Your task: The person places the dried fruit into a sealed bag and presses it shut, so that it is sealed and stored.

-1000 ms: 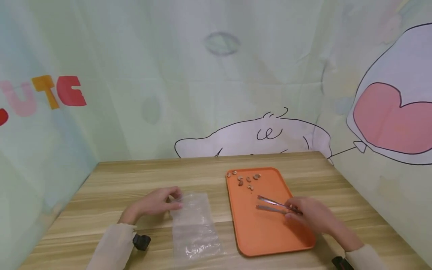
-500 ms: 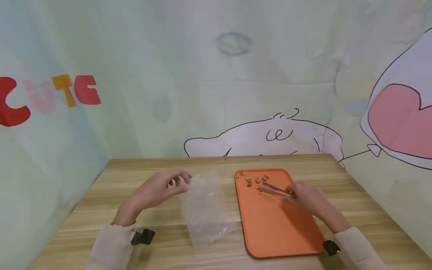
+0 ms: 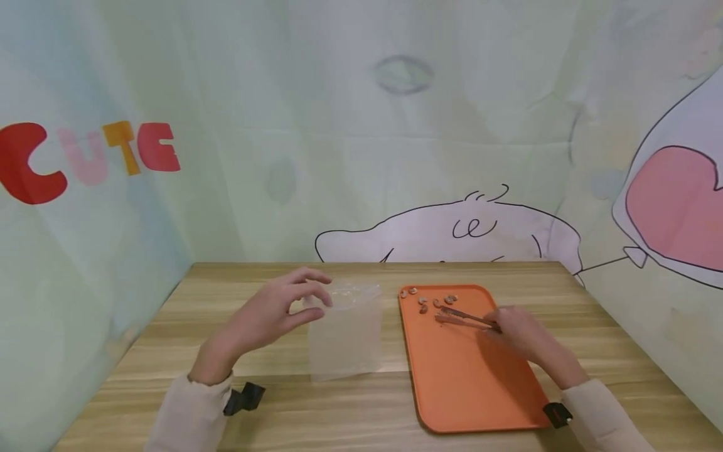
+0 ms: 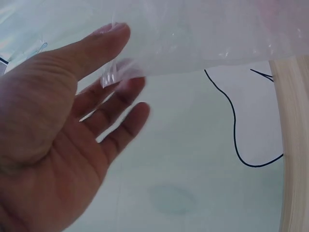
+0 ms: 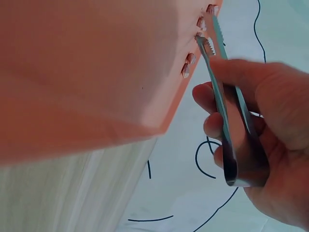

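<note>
A clear plastic bag [image 3: 347,342] hangs upright from my left hand [image 3: 271,314]; thumb and index finger pinch its edge in the left wrist view, while the other fingers stay loosely bent. My right hand [image 3: 516,333] grips metal tongs [image 5: 234,130] with toothed tips. The tongs reach over the far part of an orange tray [image 3: 463,383]. Several small curved brown nuts [image 3: 437,302], cashew-like, lie near the tray's far left corner. One piece seems to be at the tong tips; whether they clasp it I cannot tell.
The tray stands on a wood-grain table [image 3: 254,414], right of the bag. A pale printed curtain [image 3: 282,125] with cartoon drawings hangs close behind and at both sides of the table.
My left hand has lifted the bag from the table and moved it up and away, so it hangs upright. My right hand has carried the tongs farther across the tray to the nuts.
</note>
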Demonstrator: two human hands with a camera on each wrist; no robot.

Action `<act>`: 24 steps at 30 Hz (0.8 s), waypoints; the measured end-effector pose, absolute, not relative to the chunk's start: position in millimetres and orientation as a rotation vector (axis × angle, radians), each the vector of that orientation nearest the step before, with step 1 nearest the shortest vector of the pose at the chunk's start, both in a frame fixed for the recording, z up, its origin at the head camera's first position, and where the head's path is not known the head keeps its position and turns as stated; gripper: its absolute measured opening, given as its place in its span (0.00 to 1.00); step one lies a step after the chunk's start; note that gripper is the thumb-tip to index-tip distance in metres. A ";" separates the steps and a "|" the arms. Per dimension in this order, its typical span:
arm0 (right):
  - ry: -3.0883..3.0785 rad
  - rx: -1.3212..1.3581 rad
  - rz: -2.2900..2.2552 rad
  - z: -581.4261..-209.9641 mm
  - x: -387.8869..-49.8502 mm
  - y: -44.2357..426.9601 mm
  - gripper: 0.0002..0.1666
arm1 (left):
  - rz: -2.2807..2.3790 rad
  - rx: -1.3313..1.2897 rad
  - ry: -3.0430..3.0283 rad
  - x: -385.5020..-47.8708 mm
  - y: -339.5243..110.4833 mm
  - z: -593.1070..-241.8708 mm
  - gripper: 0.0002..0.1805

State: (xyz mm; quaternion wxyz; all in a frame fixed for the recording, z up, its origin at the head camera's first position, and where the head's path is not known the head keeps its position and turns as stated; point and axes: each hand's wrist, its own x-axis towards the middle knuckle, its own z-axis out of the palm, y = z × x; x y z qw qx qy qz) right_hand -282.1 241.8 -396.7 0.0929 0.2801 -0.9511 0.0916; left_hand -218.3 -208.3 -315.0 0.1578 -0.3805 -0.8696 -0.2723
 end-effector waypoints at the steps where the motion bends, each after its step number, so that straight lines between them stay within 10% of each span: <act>1: -2.816 0.833 0.283 -396.5 -282.0 241.9 0.04 | -0.790 -1.085 -2.525 -217.8 -209.5 -314.4 0.08; 20: -2.203 0.921 0.376 -321.6 -246.2 202.9 0.10 | -0.926 -1.059 -2.661 -212.0 -220.1 -303.9 0.07; 24: -2.080 1.019 0.388 -298.3 -230.9 179.3 0.27 | -0.922 -1.081 -2.642 -213.4 -218.7 -306.5 0.05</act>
